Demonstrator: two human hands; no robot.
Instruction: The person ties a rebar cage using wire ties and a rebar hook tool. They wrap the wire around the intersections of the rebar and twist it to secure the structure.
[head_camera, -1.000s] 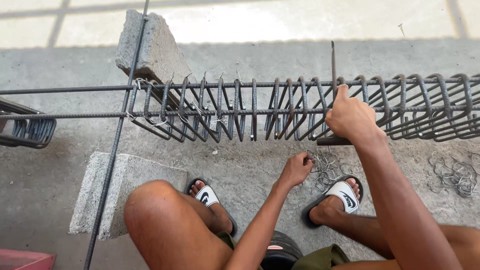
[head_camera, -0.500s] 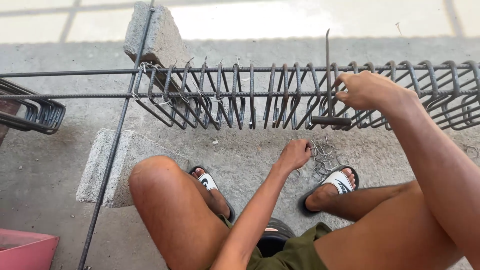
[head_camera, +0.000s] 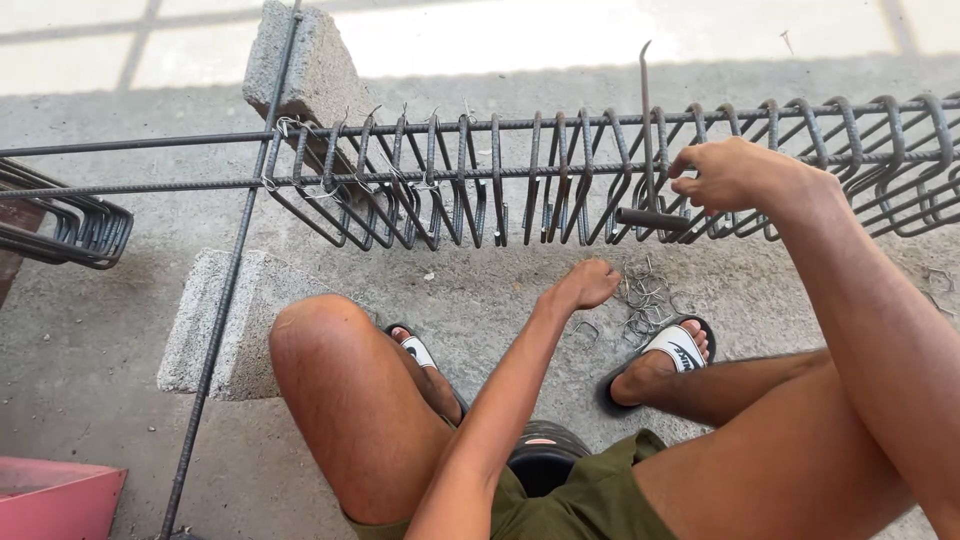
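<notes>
The left hand (head_camera: 585, 285) reaches down to the concrete floor (head_camera: 480, 290), its fingers curled together over the near edge of a heap of bent wire ties (head_camera: 645, 300); whether a tie is pinched between them cannot be told. The right hand (head_camera: 735, 175) is up at the rebar cage (head_camera: 560, 170), fingers closed around the handle of a hooked tying tool (head_camera: 647, 150) whose thin shaft stands upright above the top bar. The cage runs left to right across the view, its steel loops packed close in the middle, wider apart toward the right edge. It rests on a grey concrete block (head_camera: 305, 70) at upper left. A long single bar (head_camera: 225, 300) slants down from that block past a second block (head_camera: 225, 320) lying flat by the person's left knee. More loops (head_camera: 70, 225) stick in from the left edge, and a red tray (head_camera: 55, 500) sits in the bottom left corner. Open floor lies between the cage and the sandalled feet, and to the left of the flat block.

Compared with half a second ago, the left hand has dropped a little nearer the ties, the right hand keeps its hold on the tool, and the view has shifted slightly.
</notes>
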